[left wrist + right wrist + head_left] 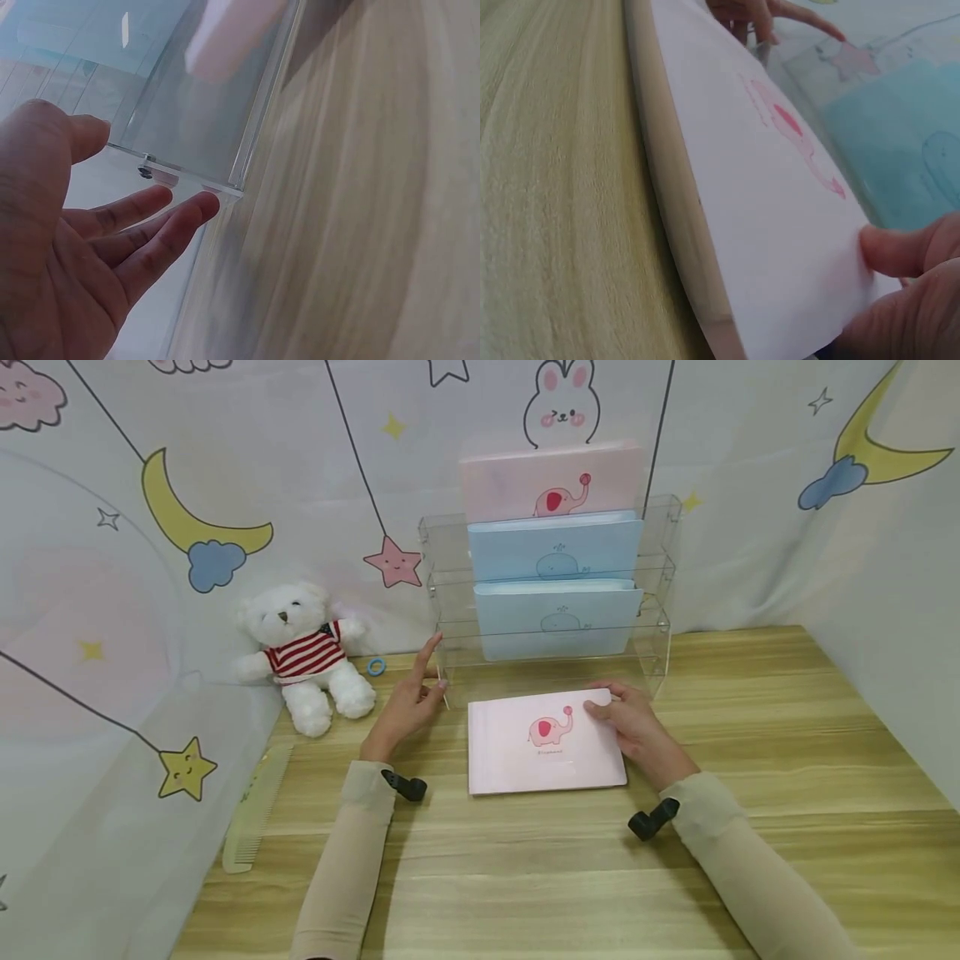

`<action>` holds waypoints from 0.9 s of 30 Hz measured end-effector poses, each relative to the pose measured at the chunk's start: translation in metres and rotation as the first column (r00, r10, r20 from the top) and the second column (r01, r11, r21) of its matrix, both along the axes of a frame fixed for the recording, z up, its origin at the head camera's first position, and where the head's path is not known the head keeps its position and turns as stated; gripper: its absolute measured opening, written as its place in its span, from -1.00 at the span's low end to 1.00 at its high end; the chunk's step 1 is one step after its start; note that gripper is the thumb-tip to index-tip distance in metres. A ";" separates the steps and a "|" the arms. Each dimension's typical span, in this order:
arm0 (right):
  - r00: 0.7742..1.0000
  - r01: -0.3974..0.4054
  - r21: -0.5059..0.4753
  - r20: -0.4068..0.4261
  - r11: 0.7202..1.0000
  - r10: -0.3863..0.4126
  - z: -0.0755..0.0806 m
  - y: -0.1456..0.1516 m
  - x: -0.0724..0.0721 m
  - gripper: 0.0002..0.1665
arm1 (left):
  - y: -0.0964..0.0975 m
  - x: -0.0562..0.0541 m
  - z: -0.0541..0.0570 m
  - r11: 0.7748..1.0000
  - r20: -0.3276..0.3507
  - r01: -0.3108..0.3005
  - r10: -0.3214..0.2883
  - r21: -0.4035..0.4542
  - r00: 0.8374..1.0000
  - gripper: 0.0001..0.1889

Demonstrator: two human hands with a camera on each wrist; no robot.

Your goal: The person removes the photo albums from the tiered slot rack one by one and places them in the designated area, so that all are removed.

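Note:
My right hand [633, 727] pinches the right edge of a pink booklet [510, 747], thumb on its cover. The cover shows an elephant with a ball, and in the right wrist view the booklet [727, 150] stands tilted over the wood. My left hand [408, 706] is at the left side of a clear acrylic tiered rack [551, 672], fingers fairly straight. In the left wrist view its fingertips [206, 202] are right at the rack's lower corner [232, 191]. Two blue whale booklets [558, 622] stand in the rack's front tiers, with another pink elephant booklet [517, 485] behind.
A white teddy bear [303, 647] in a striped shirt sits at the back left, with a small blue ring [377, 667] beside it. A pale green comb [255, 814] lies along the table's left edge. Patterned cloth [300, 460] hangs behind the rack.

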State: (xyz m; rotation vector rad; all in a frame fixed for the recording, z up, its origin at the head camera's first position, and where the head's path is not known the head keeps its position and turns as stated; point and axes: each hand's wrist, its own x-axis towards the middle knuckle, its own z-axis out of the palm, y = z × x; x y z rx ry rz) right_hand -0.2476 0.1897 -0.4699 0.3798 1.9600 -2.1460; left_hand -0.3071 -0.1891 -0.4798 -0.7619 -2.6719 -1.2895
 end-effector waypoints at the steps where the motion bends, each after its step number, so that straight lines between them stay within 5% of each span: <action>1: 1.000 0.003 0.012 0.001 1.000 -0.003 -0.001 -0.001 0.000 -0.69 | 0.000 0.000 0.000 1.000 -0.002 0.002 -0.002 -0.001 1.000 -0.16; 14: 1.000 -0.004 0.317 -0.006 0.948 0.006 -0.007 -0.008 0.002 -0.53 | 0.001 0.000 -0.001 1.000 0.005 0.000 0.000 -0.013 1.000 -0.16; 17: 0.996 -0.001 0.474 -0.075 0.880 0.041 -0.008 -0.006 0.005 -0.53 | 0.001 0.000 0.000 1.000 0.007 -0.002 0.003 -0.015 1.000 -0.17; 22: 0.964 0.097 0.698 -0.244 0.709 0.108 -0.009 -0.006 0.010 -0.52 | 0.001 0.001 0.002 1.000 0.011 -0.007 0.007 -0.007 1.000 -0.18; 27: 0.938 0.159 0.750 -0.317 0.642 0.138 -0.002 -0.007 0.014 -0.54 | 0.001 0.001 0.001 1.000 0.020 -0.002 0.002 0.001 1.000 -0.18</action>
